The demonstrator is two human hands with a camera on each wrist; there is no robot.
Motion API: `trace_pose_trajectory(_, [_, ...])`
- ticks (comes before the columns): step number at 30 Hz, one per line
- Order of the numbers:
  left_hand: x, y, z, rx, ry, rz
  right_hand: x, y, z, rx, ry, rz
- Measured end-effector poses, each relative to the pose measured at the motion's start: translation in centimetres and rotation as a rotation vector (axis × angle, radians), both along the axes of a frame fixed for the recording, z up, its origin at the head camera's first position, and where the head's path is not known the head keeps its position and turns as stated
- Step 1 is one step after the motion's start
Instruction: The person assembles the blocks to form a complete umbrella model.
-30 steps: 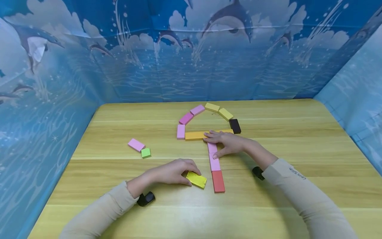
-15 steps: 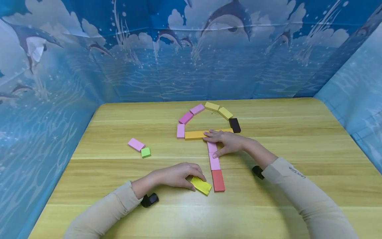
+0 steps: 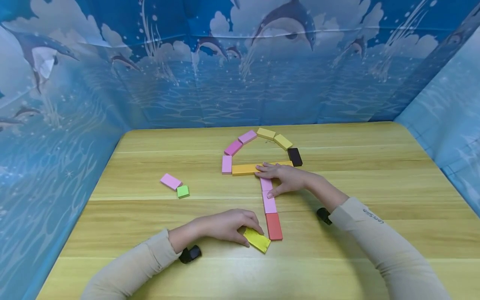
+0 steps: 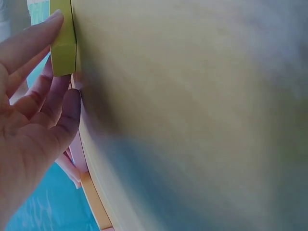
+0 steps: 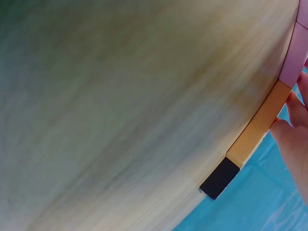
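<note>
In the head view my left hand pinches a yellow block between thumb and fingers, low over the table. The block lies aslant, its far end close to the near end of a red block. The left wrist view shows the yellow block at the fingertips. My right hand rests with spread fingers on an orange bar and on the pink blocks in line with the red one. It covers part of both. In the right wrist view the orange bar runs beside the fingers.
Beyond the bar, an arc of blocks runs from a pink block through yellow ones to a black block. Off to the left, a loose pink block touches a green block. Blue dolphin-print curtains border the table.
My left hand has moved right and toward the near side with the yellow block, which has turned a little and is now by the red block's near end. The right hand stays put.
</note>
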State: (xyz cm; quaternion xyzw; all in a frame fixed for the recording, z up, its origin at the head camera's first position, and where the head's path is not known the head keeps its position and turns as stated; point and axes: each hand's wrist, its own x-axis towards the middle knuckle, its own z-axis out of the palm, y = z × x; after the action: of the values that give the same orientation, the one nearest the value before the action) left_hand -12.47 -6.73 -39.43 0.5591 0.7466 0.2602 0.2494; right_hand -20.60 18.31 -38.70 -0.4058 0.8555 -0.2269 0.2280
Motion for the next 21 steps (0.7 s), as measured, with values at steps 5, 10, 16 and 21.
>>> trace_pose_trajectory(5, [0.2, 0.18, -0.07, 0.002, 0.017, 0.002, 0.02, -0.02, -0.02, -0.001, -0.001, -0.001])
trace_pose_trajectory(10, [0.39, 0.33, -0.11, 0.011, 0.016, 0.001, 0.07, -0.02, 0.0, -0.008, -0.001, 0.004])
trace_pose_trajectory(16, [0.54, 0.45, -0.15, 0.018, 0.022, -0.003, 0.06, -0.03, -0.02, -0.007, 0.007, 0.004])
trace_pose_trajectory(21, [0.57, 0.52, -0.18, 0.023, 0.032, -0.007, 0.08, -0.01, -0.05, -0.005, 0.008, 0.002])
